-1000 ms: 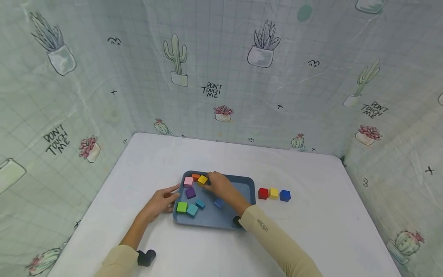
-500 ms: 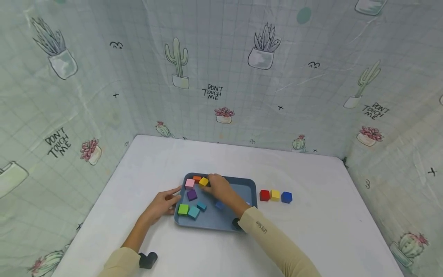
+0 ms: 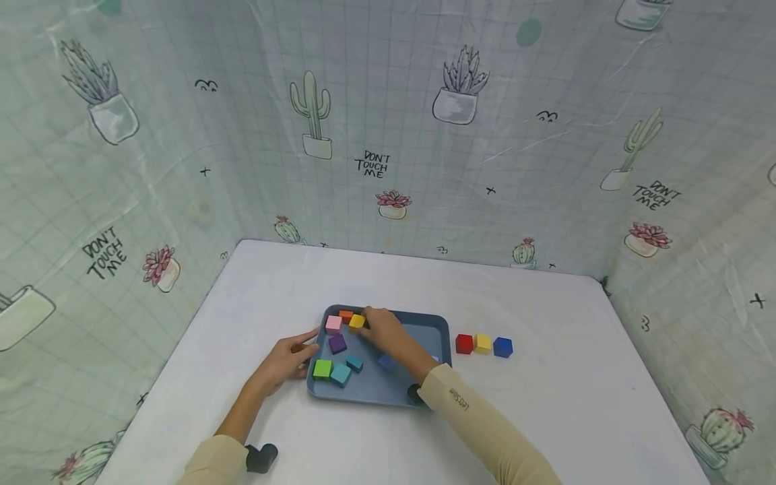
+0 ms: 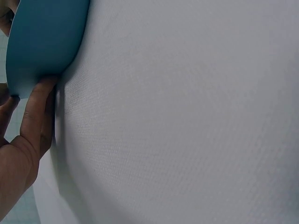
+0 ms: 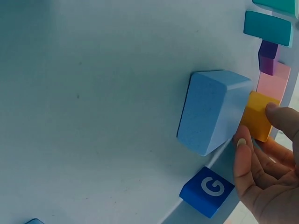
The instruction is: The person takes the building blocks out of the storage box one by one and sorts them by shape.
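A grey-blue tray point(image 3: 378, 389) lies on the white table. My left hand point(image 3: 286, 362) is at its left side; in the left wrist view its extended fingers press against the tray's outer wall. Inside the tray my right hand point(image 3: 386, 335) pinches a yellow block point(image 5: 257, 115) between thumb and fingers. That block sits beside an orange block point(image 3: 345, 316) and a pink block point(image 3: 334, 325) in the far left corner. A purple block point(image 3: 337, 344) lies nearer. Close to my right fingertips, the right wrist view shows a light blue block point(image 5: 205, 112) and a dark blue block point(image 5: 208, 191) marked G.
At the tray's near left are a green block point(image 3: 322, 370), a teal block point(image 3: 341, 375) and a smaller blue-teal block point(image 3: 354, 364). Right of the tray, a red cube point(image 3: 464, 344), a pale yellow cube point(image 3: 482, 343) and a blue cube point(image 3: 502, 347) stand in a row.
The yellow block in my right hand has turned from a slanted position to nearly square beside the orange and pink blocks. My left hand stays at the tray; the head view has shifted slightly.
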The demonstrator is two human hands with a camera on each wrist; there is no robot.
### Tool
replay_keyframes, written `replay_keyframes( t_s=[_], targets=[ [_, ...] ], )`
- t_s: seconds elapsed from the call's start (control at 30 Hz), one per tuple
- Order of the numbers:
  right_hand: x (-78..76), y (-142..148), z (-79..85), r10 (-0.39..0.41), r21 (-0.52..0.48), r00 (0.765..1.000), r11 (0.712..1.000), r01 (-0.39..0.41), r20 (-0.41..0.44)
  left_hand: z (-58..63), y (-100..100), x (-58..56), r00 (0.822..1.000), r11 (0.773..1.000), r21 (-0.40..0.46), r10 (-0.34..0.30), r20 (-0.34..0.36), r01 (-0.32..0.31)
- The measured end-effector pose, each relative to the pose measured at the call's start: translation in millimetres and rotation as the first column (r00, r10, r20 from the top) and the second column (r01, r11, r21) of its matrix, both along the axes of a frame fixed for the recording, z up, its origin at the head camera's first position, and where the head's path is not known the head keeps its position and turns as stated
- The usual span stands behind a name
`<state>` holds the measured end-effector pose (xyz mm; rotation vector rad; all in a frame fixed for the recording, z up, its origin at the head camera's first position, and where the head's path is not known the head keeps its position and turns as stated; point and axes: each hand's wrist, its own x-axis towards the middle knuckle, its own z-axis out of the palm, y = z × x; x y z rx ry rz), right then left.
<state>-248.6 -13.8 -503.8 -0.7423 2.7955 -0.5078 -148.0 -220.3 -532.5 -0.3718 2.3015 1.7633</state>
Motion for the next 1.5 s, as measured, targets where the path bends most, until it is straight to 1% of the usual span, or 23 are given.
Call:
replay_keyframes(
  t_s=[0.17,0.37,0.6,0.63,0.83,0.87,0.97,1.13,1.27,1.37,1.5],
  targets=[
    [-0.3,0,-0.5,-0.004,-0.018,1.0,1.0,0.005,0.021,-0.1,2,-0.1,1.0,1.0,-0.008,0.008,0.001,-0.008],
    [0.2,3,0.7,0.009,-0.007,1.0,1.0,-0.009,0.023,0.9,5,-0.5,1.0,1.0,-0.013,0.001,0.006,-0.001],
    [1.1,8,9.8,0.019,-0.024,1.0,1.0,-0.019,0.014,1.3,3,1.4,1.0,1.0,-0.018,0.008,0.012,-0.008],
    [1.1,9,11.0,0.02,-0.022,1.0,1.0,-0.02,0.016,1.2,3,1.6,1.0,1.0,-0.018,0.001,0.008,-0.001],
    [2.0,15,17.2,0.009,-0.01,0.998,1.0,-0.009,0.054,2.0,1,2.9,1.0,1.0,-0.015,-0.002,0.007,0.002],
    [2.2,16,18.5,0.006,-0.01,0.998,1.0,-0.005,0.059,2.4,1,2.9,1.0,1.0,-0.012,0.006,0.012,-0.006],
    [2.7,19,22.1,0.003,-0.013,0.998,1.0,-0.003,0.061,3.9,0,3.4,1.0,1.0,-0.016,0.004,0.011,-0.004],
    [1.6,24,26.0,0.036,-0.011,0.998,0.999,-0.036,0.059,4.8,0,2.3,1.0,1.0,-0.017,0.0,0.006,0.001],
    [1.0,28,26.3,0.076,0.001,0.994,0.997,-0.077,0.083,3.9,1,1.2,1.0,1.0,-0.012,-0.009,0.001,0.009],
    [1.2,30,25.6,0.086,-0.001,0.991,0.996,-0.086,0.1,3.8,2,1.4,1.0,1.0,-0.014,-0.014,0.003,0.014],
    [2.2,35,27.3,0.094,-0.012,0.99,0.996,-0.094,0.102,5.6,4,2.8,1.0,1.0,-0.02,-0.015,0.005,0.015]
  ],
)
